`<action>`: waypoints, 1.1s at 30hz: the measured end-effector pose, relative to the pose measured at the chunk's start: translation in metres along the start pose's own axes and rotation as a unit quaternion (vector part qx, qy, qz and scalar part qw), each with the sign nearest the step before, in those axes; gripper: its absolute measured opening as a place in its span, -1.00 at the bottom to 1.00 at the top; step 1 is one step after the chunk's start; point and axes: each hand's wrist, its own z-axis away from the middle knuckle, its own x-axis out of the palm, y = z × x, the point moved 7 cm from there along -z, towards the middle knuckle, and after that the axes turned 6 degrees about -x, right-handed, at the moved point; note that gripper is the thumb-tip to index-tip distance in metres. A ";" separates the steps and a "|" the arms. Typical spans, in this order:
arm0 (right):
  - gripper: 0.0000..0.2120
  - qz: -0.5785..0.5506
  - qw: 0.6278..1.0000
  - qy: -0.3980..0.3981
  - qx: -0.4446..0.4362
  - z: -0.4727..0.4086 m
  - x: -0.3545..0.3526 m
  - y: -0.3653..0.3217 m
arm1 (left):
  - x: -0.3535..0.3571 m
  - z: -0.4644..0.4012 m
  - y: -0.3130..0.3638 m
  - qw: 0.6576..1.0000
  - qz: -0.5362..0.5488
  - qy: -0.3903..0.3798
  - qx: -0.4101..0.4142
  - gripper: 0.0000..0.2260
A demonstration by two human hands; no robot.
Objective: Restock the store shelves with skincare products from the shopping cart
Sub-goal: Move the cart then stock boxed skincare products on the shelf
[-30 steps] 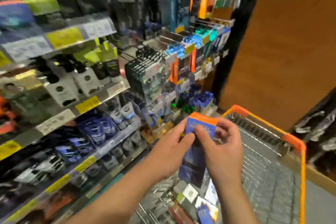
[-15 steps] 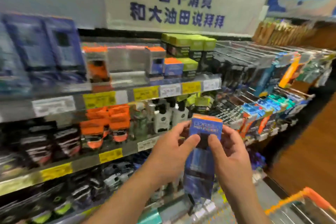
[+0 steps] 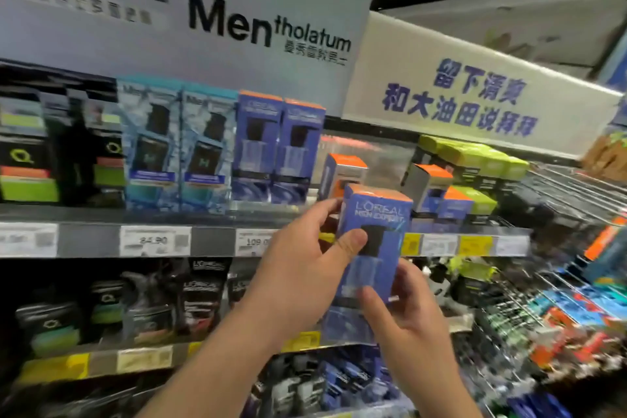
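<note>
A tall blue cardboard box with an orange top, printed L'Oréal Men Expert (image 3: 373, 241), is held upright in front of the grey upper shelf rail with price tags (image 3: 210, 241). The left hand (image 3: 305, 268) has its grip pinching the box, thumb on the front face. The right hand (image 3: 407, 312) curls its grip round the box's lower part. Two matching blue boxes (image 3: 278, 146) stand on the shelf just above the rail, left of the held box.

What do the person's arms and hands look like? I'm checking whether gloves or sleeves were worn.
Both forearms are bare as far as the picture shows: no sleeves reach into view. The left hand and the right hand wear no gloves. No watch, bracelet or ring shows on either. Fingernails are short and unpainted.
</note>
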 end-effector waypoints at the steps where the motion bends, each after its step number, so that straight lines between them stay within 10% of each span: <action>1: -0.64 -0.009 1.000 -0.010 -0.001 -0.005 0.011 -0.006 | -0.012 -0.002 0.001 1.000 -0.009 0.006 0.003 -0.73; 18: -0.59 0.090 0.970 -0.196 -0.115 -0.138 0.063 -0.130 | -0.101 -0.007 0.025 0.991 -0.076 0.105 0.010 -0.61; 33: -0.72 0.082 0.981 -0.126 -0.125 -0.197 0.093 -0.133 | -0.128 -0.008 -0.006 0.979 -0.142 0.119 -0.088 -0.59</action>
